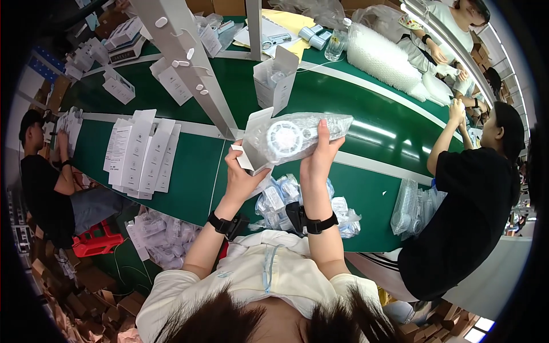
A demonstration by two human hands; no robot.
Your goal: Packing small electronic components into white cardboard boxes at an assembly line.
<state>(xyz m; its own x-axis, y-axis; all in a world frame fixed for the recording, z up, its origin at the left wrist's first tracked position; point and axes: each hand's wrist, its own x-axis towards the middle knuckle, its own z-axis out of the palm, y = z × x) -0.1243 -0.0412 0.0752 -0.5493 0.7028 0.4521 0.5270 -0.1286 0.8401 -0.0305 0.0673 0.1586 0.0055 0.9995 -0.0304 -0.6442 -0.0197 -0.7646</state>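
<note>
My right hand (322, 159) grips a white device with a round, fan-like head (285, 139), wrapped in clear bubble wrap. Its thumb lies over the wrap, at the narrower end. Fingers of my left hand (243, 182) are closed round a small white carton (258, 119) whose flaps stand open. The device's round end is at the carton's mouth; how far inside it sits, I cannot tell. Below my hands, a pile of small clear bags with white and blue contents (274, 197) lies on the green table (197, 163).
Several white cartons (140, 151) stand in a row at left. An open carton (274, 80) stands beyond my hands, near a metal post (189, 63). Bubble-wrapped items (407, 208) lie at right, beside a seated co-worker (466, 211). Another person (46, 171) works at far left.
</note>
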